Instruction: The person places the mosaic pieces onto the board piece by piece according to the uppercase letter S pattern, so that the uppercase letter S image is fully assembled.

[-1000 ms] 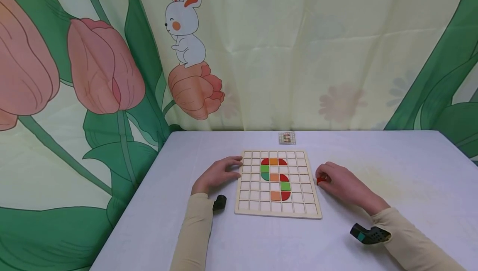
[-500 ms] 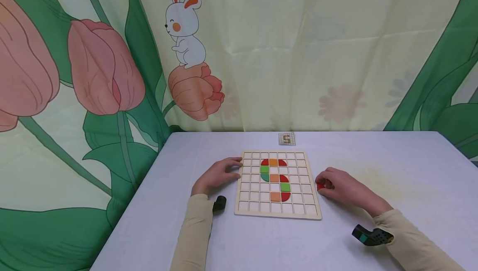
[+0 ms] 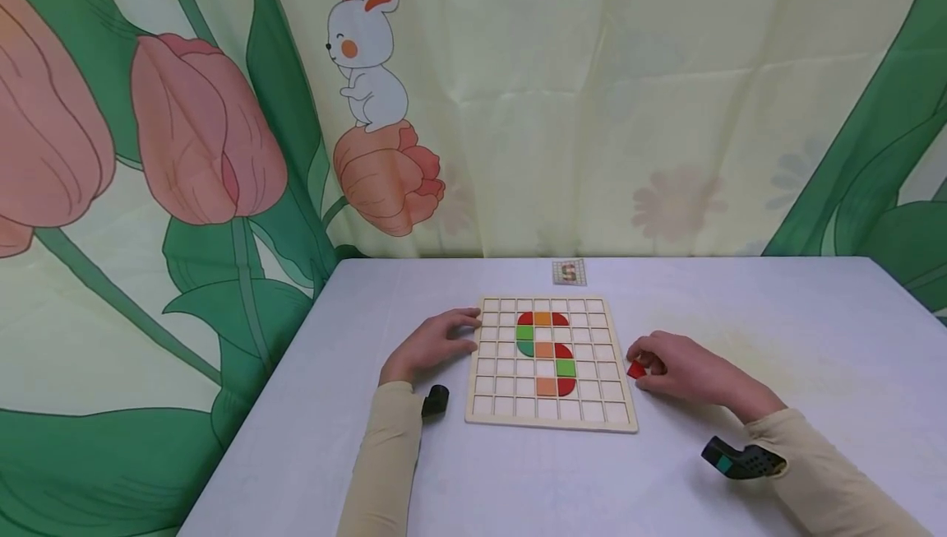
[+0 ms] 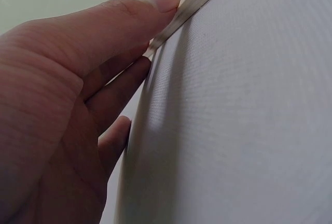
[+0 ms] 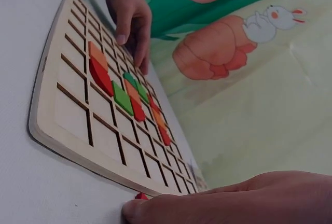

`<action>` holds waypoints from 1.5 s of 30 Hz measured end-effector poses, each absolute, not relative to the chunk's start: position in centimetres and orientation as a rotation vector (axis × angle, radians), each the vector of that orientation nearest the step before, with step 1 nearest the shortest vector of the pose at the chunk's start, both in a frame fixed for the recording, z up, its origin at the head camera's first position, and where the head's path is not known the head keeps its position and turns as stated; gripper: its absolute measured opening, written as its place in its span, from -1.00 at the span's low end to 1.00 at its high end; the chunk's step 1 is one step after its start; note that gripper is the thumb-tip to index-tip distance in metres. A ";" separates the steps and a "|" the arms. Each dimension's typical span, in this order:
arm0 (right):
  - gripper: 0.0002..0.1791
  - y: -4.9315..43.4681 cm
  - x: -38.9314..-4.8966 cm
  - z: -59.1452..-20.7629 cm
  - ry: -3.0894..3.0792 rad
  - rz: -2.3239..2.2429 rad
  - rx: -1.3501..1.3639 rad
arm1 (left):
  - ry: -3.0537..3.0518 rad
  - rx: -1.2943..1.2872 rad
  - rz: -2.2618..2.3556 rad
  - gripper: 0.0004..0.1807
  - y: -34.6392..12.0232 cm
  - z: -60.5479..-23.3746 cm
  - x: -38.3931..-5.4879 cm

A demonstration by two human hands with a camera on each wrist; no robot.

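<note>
A wooden grid board (image 3: 484, 409) lies on the table with red, orange and green tiles set in an S-like figure. My left hand (image 3: 429, 348) rests at the board's left edge, thumb and fingers spread loosely; in the left wrist view the thumb (image 4: 129, 19) reaches the wooden rim. Just off the right edge, my right hand (image 3: 684, 368) pinches a small red tile (image 3: 636, 370) between thumb and fingertips. Most of that red tile (image 5: 141, 196) is hidden behind the thumb in the right wrist view.
Behind the board lies a small pattern card (image 3: 569, 272) with a similar figure on a grid. A white cloth covers the table (image 3: 740, 298). A printed curtain (image 3: 533, 109) hangs along the far edge. Dark cameras (image 3: 742, 459) are strapped to the wrists.
My right hand has shifted slightly toward me along the board's right side. The red tile has turned in its fingers and shows more. My left hand stays in place.
</note>
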State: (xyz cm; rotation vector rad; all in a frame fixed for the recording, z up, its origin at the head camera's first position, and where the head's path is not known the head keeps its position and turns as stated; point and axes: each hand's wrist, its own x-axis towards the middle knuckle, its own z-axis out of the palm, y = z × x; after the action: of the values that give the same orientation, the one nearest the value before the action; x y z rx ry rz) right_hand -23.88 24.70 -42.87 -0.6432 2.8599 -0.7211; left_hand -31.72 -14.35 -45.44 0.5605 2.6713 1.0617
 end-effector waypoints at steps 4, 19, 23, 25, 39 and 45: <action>-0.71 24.9 -23.9 -42.9 2.875 -0.704 -0.593 | 2.669 0.557 1.076 -0.52 -14.3 -45.2 -31.6; -0.76 25.6 -23.9 -42.7 2.848 -0.680 -0.683 | 2.661 0.565 1.097 -0.52 -14.4 -45.4 -31.8; -0.75 25.6 -23.9 -42.7 2.831 -0.699 -0.668 | 2.663 0.560 1.097 -0.53 -14.4 -45.4 -31.8; -0.75 25.7 -23.9 -42.8 2.824 -0.704 -0.675 | 2.664 0.559 1.095 -0.53 -14.4 -45.5 -31.8; -0.87 25.3 -23.7 -42.7 2.845 -0.660 -0.705 | 2.676 0.558 1.073 -0.54 -14.4 -45.8 -31.9; -0.86 25.2 -23.6 -42.5 2.899 -0.648 -0.577 | 2.679 0.567 1.065 -0.54 -14.4 -45.8 -32.0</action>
State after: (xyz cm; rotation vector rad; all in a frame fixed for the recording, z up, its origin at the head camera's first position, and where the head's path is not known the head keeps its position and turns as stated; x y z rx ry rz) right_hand -23.63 25.21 -42.51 -0.5766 2.8987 -0.6479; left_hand -32.01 -14.38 -45.77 0.5672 2.6793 1.0655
